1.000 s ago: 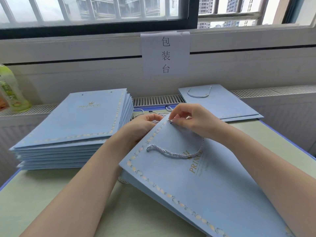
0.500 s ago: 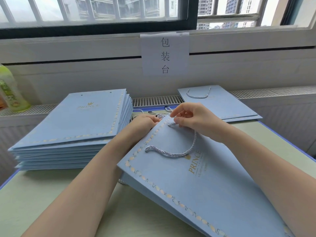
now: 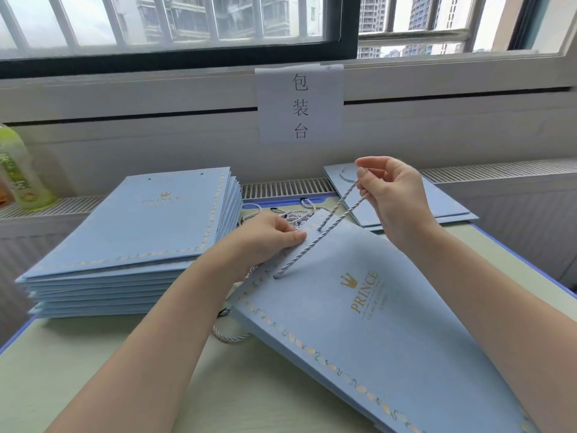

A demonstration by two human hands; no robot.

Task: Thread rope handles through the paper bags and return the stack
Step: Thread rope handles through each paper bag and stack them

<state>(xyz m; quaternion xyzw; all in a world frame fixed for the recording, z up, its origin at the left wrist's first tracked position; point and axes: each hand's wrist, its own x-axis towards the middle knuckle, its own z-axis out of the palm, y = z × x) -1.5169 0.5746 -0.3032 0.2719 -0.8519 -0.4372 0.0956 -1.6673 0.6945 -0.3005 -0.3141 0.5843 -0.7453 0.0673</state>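
A flat light-blue paper bag (image 3: 390,332) with gold lettering lies tilted in front of me. My left hand (image 3: 271,235) holds its top edge, thumb pressed on the paper. A twisted white-blue rope handle (image 3: 315,242) runs out of two holes near that edge and is stretched taut up to my right hand (image 3: 390,195), which pinches its loop above the bag. A tall stack of the same blue bags (image 3: 140,239) without handles sits on the left. Two bags with a rope handle (image 3: 402,201) lie at the back right, partly behind my right hand.
Loose rope handles (image 3: 293,214) lie in a pile beyond my left hand, and one loop (image 3: 228,334) sticks out from under the bag. A green bottle (image 3: 18,170) stands on the ledge at far left. A paper sign (image 3: 299,104) hangs on the wall below the window.
My right hand has risen from the bag's top edge and pulled the rope loop up and taut; before, the loop lay slack on the bag. My left hand stays at the edge.
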